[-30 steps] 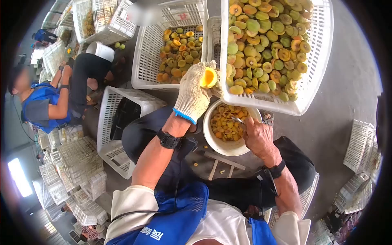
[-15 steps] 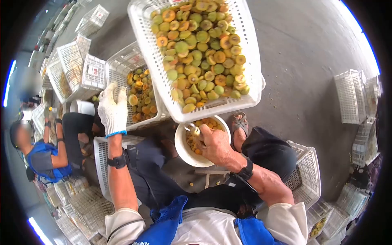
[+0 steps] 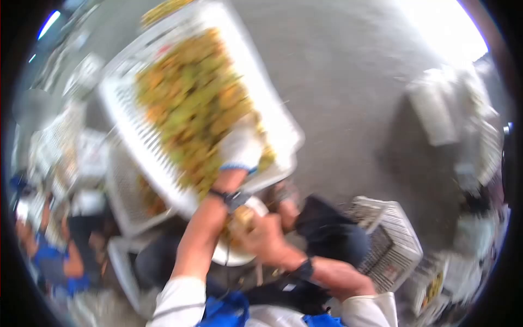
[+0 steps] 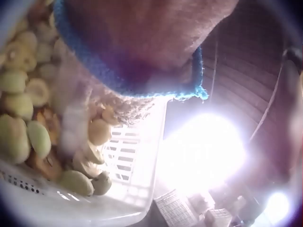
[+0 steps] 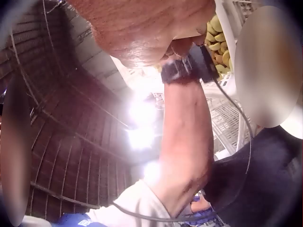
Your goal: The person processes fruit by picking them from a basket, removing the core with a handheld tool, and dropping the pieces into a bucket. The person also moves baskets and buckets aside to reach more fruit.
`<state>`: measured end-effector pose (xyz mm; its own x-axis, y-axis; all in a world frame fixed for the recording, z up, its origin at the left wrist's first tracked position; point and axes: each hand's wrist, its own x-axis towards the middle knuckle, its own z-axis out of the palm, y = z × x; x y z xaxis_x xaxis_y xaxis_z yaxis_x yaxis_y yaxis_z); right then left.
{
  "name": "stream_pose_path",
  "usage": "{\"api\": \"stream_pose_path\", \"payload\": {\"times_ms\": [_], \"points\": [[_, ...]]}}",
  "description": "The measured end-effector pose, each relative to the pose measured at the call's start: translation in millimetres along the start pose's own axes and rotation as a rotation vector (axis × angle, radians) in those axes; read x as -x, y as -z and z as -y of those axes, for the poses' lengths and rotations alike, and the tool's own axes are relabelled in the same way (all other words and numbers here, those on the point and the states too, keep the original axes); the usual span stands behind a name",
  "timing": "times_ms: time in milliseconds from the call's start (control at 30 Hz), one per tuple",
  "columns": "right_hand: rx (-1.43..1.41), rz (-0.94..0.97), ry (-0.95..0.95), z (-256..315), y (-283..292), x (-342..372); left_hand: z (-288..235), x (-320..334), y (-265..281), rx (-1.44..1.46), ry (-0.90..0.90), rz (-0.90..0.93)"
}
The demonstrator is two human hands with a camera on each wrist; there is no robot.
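My left hand (image 3: 239, 144), in a pale knitted glove with a blue cuff, reaches down onto fruit halves (image 3: 185, 103) heaped in a large white crate (image 3: 278, 122). Green-yellow skins and orange cut faces show on the fruit. In the left wrist view, a blurred gloved finger (image 4: 73, 125) stretches down over the fruit; the other fingers are mostly hidden. My bare right hand (image 3: 264, 237) grips a small pitting tool (image 3: 243, 218) with a pale handle, blurred here, over a white bucket (image 3: 234, 261). Orange fruit pieces lie in that bucket, partly behind my left forearm.
A lower white crate (image 3: 122, 191) with fruit stands left of the large one. Another slatted crate (image 3: 389, 240) is beside my right knee. To the left sits another person (image 3: 46, 250) in a blue vest. Stacked crates (image 3: 436, 109) stand farther right.
My left hand held a hollowed fruit half, was over the lower crate with fingers spread and no fruit, then moved right to the large crate. My right hand stays over the bucket. The head view swung.
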<state>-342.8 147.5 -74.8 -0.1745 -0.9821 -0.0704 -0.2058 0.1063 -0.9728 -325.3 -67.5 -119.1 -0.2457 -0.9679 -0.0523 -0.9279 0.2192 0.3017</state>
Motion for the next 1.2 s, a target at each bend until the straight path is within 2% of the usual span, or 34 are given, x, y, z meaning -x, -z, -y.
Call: {"api": "stream_pose_path", "payload": {"times_ms": [33, 67, 100, 133, 200, 367, 433, 467, 500, 533, 567, 600, 633, 733, 833, 867, 933, 967, 1000, 1033, 1067, 1100, 1200], "points": [[-0.162, 0.020, -0.005, -6, -1, 2, -9, -3, -7, -0.019, -0.036, -0.030], [0.105, -0.053, 0.095, -1, 3, -1, -18, -15, -8, -0.002, 0.038, 0.136], [0.131, -0.074, 0.161, 0, 9, -4, -17, -11, -23, -0.045, 0.086, 0.062], [0.043, 0.008, 0.061, 6, 15, -5, -21, -14, -25, -0.109, 0.118, 0.117], [0.022, 0.047, -0.012, 9, 20, -7, -44, -7, 5, -0.168, 0.162, 0.194], [-0.010, 0.077, 0.008, -3, 22, -7, -33, -4, -13, -0.072, 0.147, 0.065], [0.044, 0.011, 0.067, -6, 21, -7, 9, 1, -45, 0.210, -0.069, -0.181], [-0.007, -0.046, 0.053, 12, 31, -12, 12, 13, -34, 0.404, -0.069, -0.203], [0.109, -0.069, 0.090, -1, 32, -16, 36, 20, -38, 0.575, -0.191, -0.254], [0.015, -0.122, 0.139, 18, 44, -19, 38, 38, -15, 1.067, 0.035, -0.040], [-0.107, -0.116, -0.045, 4, 40, -22, 53, 55, -2, 1.271, 0.055, -0.014], [-0.448, -0.145, -0.273, 33, 44, -26, 58, 78, 24, 1.518, 0.146, 0.071], [-0.564, -0.116, -0.305, 31, 44, -32, 63, 93, 47, 1.787, 0.192, 0.156], [-0.515, -0.068, -0.251, 37, 51, -52, 85, 115, 70, 1.947, 0.144, 0.188], [-0.491, -0.036, -0.192, 46, 31, -61, 92, 134, 95, 1.847, 0.097, 0.110], [-0.442, -0.035, -0.149, 51, 25, -63, 90, 139, 104, 1.770, 0.141, 0.114], [-0.368, -0.048, -0.031, 47, 8, -68, 92, 148, 113, 1.663, 0.112, 0.157], [-0.481, -0.011, -0.125, 57, 4, -64, 85, 155, 135, 1.644, 0.225, 0.223], [-0.545, 0.004, -0.054, 55, -9, -65, 104, 155, 105, 1.627, 0.069, 0.166], [-0.588, 0.064, -0.148, 74, -16, -63, 119, 154, 101, 0.877, -0.347, -0.110], [-0.616, 0.100, -0.082, 61, -24, -66, 117, 155, 104, 1.124, -0.319, -0.054], [-0.556, 0.131, -0.076, 63, -25, -68, 111, 156, 102, 1.641, -0.085, 0.128], [-0.487, 0.199, 0.023, 66, -29, -78, 121, 158, 104, 1.757, -0.153, 0.183]]}}
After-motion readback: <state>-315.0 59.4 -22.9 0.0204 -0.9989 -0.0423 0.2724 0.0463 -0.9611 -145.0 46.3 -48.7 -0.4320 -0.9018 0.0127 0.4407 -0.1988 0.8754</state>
